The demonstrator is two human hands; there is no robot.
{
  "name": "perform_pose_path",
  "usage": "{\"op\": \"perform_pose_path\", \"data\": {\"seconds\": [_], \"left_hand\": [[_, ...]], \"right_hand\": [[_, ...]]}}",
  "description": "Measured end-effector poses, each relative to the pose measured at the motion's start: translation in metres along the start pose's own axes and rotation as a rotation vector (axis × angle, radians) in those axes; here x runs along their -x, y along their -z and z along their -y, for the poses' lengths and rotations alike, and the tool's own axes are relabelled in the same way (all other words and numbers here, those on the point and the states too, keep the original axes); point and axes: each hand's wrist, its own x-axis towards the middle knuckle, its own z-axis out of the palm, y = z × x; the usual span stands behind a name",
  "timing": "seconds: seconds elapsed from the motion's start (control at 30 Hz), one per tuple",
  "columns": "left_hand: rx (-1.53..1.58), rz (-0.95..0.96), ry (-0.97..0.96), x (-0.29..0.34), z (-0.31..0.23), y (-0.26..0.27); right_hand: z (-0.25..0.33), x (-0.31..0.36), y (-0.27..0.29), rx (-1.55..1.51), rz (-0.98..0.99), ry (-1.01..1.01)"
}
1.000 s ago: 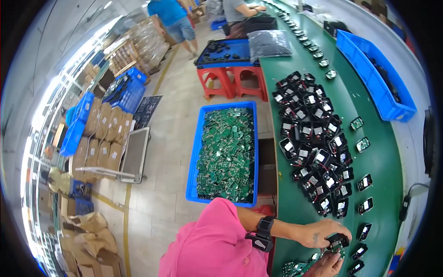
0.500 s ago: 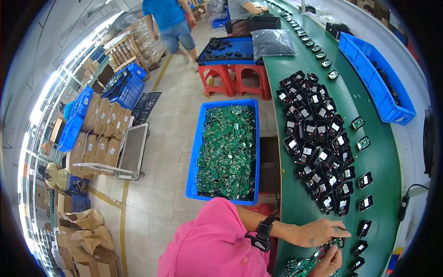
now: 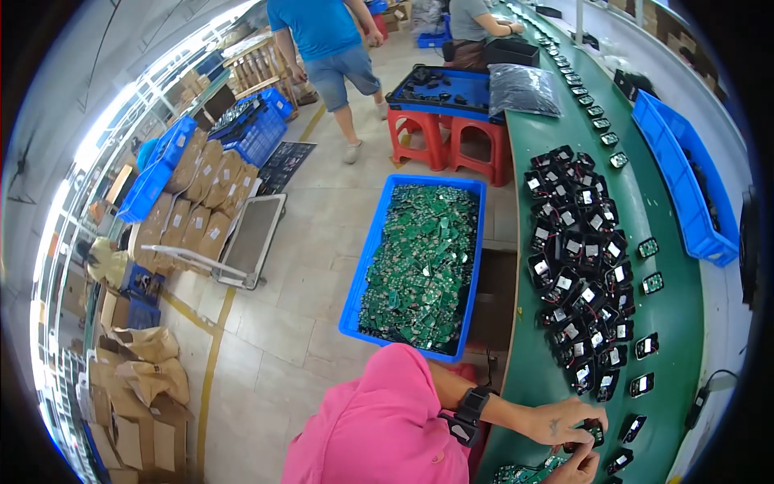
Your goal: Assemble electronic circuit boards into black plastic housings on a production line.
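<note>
My left hand [image 3: 564,421], with a black watch on its wrist, reaches over the green table [image 3: 685,323] and pinches a small black module with a green board [image 3: 594,436]. My right hand [image 3: 579,468] sits just below it at the frame's bottom edge, its fingers on the same module. A few loose green circuit boards [image 3: 524,473] lie by my right hand. A long heap of black modules [image 3: 580,266] stretches up the table beyond my hands. Single modules [image 3: 645,347] lie in a row to its right.
A blue crate full of green circuit boards [image 3: 419,258] stands on the floor left of the table. A long blue bin [image 3: 685,185] sits at the table's far edge. Red stools [image 3: 451,137] carry a blue tray. Cardboard boxes [image 3: 201,202] and a person in blue [image 3: 322,40] are farther left.
My hands have stayed together on the small module near the table's near end. The view has tilted slightly, and the person in blue has stepped a little to the right.
</note>
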Motion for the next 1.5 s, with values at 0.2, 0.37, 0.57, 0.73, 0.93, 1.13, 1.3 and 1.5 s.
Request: {"op": "perform_pose_path", "data": {"seconds": [0.2, 0.37, 0.57, 0.73, 0.93, 1.13, 1.3, 1.5], "left_hand": [[-0.091, -0.125, -0.288, -0.001, 0.023, -0.001], [-0.11, -0.162, -0.242, -0.002, 0.027, -0.006], [-0.201, -0.169, -0.192, -0.015, 0.039, -0.015], [-0.126, -0.227, -0.085, -0.024, 0.043, -0.005], [-0.037, -0.128, 0.219, -0.039, 0.022, 0.0], [-0.194, -0.139, 0.095, -0.033, 0.02, 0.029], [-0.25, 0.028, 0.184, -0.026, 0.021, 0.035], [-0.286, -0.057, 0.154, -0.029, 0.018, 0.051]], "right_hand": [[0.029, 0.006, -0.003, -0.288, 0.11, -0.025], [0.044, 0.011, -0.008, -0.393, 0.047, 0.075], [-0.004, 0.003, -0.036, -0.629, -0.002, 0.025], [0.015, -0.015, -0.034, -0.424, 0.058, -0.035], [0.009, -0.039, 0.0, -0.412, 0.238, -0.043], [-0.028, -0.15, -0.019, -0.375, 0.128, 0.08], [0.0, -0.271, -0.087, -0.113, 0.13, 0.232], [0.035, -0.307, -0.15, 0.205, 0.315, 0.05]]}}
